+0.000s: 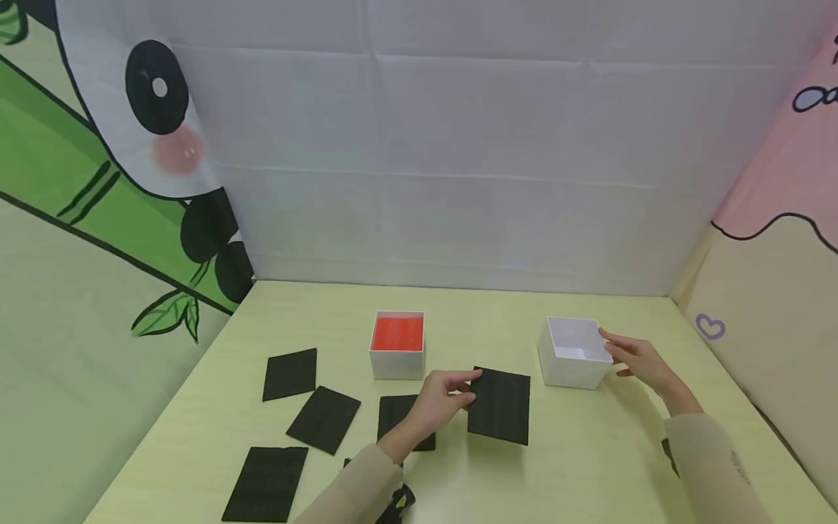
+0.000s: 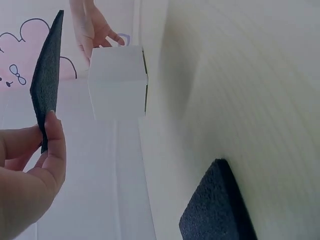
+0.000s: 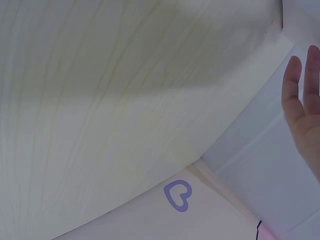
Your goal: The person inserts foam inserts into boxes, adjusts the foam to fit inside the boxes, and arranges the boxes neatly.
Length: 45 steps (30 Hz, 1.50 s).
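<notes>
My left hand pinches a thin black foam square by its left edge, thumb on one face and fingers on the other. The square is held up off the table, just left of an open white box. In the left wrist view the held square shows nearly edge-on. My right hand is at the right side of the white box, its fingertips at the rim and its fingers fairly straight. The bottom of the box shows bare white. Part of the right hand shows at the right wrist view's edge.
A second white box with a red top surface stands at the back middle. Several black squares lie on the table to the left, one nearest the front; my left arm partly covers others. A white cloth backdrop closes the rear.
</notes>
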Tool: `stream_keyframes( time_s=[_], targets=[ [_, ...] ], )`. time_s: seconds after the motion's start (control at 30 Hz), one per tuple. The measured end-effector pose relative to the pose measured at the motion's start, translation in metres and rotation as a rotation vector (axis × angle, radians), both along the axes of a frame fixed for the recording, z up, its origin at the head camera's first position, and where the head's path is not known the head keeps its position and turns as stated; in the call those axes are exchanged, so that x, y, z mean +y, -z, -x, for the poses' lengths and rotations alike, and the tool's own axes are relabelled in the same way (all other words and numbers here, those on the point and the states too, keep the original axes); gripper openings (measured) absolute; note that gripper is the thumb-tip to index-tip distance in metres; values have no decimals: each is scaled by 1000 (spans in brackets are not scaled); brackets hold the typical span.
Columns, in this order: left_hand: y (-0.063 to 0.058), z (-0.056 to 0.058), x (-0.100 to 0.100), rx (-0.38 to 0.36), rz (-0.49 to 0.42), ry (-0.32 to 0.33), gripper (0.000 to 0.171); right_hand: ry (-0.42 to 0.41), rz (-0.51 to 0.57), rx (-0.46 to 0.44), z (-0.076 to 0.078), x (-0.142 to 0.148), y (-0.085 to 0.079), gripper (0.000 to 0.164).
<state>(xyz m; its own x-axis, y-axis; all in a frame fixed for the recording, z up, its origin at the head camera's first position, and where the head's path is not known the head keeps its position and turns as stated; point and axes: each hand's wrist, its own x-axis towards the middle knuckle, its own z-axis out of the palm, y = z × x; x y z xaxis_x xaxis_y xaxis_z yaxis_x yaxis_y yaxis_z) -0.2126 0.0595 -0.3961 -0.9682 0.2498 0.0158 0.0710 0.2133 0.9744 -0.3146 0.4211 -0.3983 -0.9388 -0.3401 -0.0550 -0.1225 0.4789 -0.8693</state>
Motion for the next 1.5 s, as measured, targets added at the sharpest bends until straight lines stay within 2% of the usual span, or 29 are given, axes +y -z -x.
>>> stream_keyframes(
  time_s=[0.33, 0.7, 0.83, 1.07, 1.13, 1.37, 1.5],
  targets=[
    [4, 14, 11, 71, -81, -34, 36, 11, 1, -4, 1, 0, -1, 47],
    [-3, 31, 32, 71, -142, -54, 35, 7, 4, 17, 2, 2, 1, 46],
    [-7, 35, 38, 62, -159, -55, 35, -3, 6, 18, 2, 2, 2, 47],
    [-27, 29, 42, 49, -168, -88, 33, 13, 5, -2, 1, 1, 3, 49],
    [-25, 32, 43, 45, -182, -99, 33, 15, 6, -5, 0, 1, 2, 49],
    [5, 55, 56, 34, -215, -129, 34, 23, 8, 1, -1, 1, 4, 48],
    [8, 60, 60, 31, -223, -135, 34, 23, 4, -5, 0, 0, 3, 49]
  ],
)
